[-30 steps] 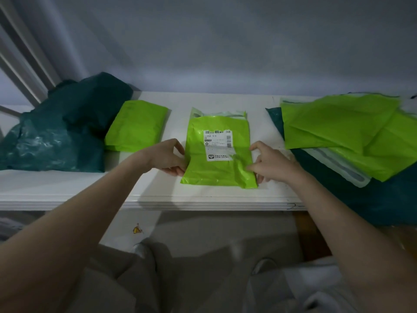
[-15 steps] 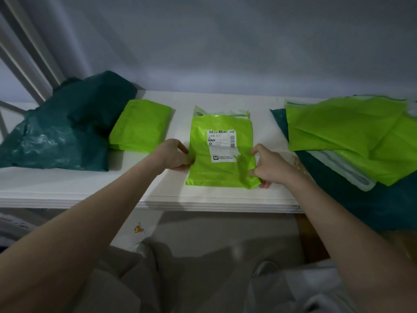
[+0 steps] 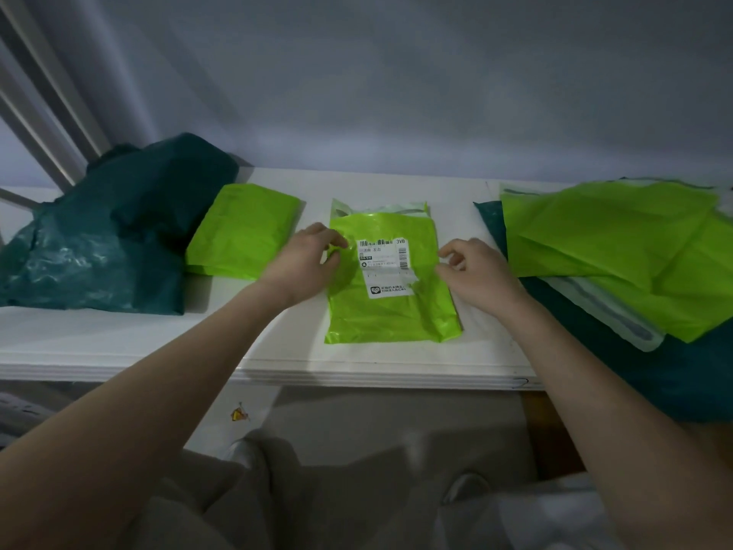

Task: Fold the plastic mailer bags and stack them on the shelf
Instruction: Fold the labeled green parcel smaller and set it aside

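step: folding labelled green mailer (image 3: 390, 287) | left hand (image 3: 305, 260) and right hand (image 3: 474, 267) fingers pinch its side edges | next: I fold the sides inward

From my headset view I see a dim room lit in a cool bluish tone. A plain pale wall (image 3: 396, 81) fills the upper half, smooth and bare, brighter just above the shelf line. A white shelf (image 3: 119, 343) runs across the middle, its front edge layered in thin ridges. At the far left, pale slanted frame bars (image 3: 47, 109) rise diagonally toward the top corner. Below the shelf, a light floor (image 3: 357, 414) shows, with a small yellow-orange scrap (image 3: 238, 414) lying on it, and a brown strip (image 3: 547, 430) to the right.
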`<action>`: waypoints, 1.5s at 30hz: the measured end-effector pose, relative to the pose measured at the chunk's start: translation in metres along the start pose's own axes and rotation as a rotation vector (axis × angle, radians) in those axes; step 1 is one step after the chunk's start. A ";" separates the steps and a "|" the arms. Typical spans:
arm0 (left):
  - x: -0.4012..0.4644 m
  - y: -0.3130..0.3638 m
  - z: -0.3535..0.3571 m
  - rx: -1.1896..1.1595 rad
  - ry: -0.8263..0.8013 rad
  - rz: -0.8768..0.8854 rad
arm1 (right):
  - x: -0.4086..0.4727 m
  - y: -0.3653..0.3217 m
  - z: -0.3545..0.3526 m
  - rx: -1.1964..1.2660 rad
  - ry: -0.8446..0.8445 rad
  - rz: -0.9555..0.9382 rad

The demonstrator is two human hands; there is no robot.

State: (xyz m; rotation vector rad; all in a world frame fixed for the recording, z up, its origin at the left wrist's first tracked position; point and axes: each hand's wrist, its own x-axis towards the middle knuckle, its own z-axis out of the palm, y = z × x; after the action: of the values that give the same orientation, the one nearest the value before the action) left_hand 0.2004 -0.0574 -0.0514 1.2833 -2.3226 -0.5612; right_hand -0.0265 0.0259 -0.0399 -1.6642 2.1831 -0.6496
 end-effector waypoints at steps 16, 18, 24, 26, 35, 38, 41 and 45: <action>0.020 0.001 0.028 0.198 -0.317 -0.057 | 0.023 -0.015 0.043 -0.242 -0.116 -0.194; 0.025 0.007 0.024 0.025 -0.220 -0.136 | 0.027 -0.017 0.043 -0.182 -0.100 -0.162; 0.027 -0.001 0.012 -0.056 0.036 -0.263 | 0.035 -0.011 0.031 0.066 0.042 -0.016; 0.028 -0.005 0.011 -0.062 0.013 -0.359 | 0.038 -0.005 0.027 0.052 0.043 0.084; 0.029 0.000 0.012 -0.363 0.031 -0.572 | 0.037 -0.002 0.023 0.234 0.033 0.273; 0.031 0.001 0.012 -0.429 0.023 -0.575 | 0.037 -0.001 0.022 0.223 0.055 0.294; 0.032 0.001 0.011 -0.527 0.053 -0.613 | 0.036 0.000 0.020 0.244 0.078 0.285; 0.032 0.001 0.007 -0.663 0.057 -0.680 | 0.038 0.003 0.018 0.300 0.112 0.296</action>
State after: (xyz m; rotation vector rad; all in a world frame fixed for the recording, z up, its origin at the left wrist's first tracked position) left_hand 0.1803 -0.0835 -0.0509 1.6577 -1.3897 -1.3414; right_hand -0.0302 -0.0133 -0.0559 -1.1532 2.2151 -0.9462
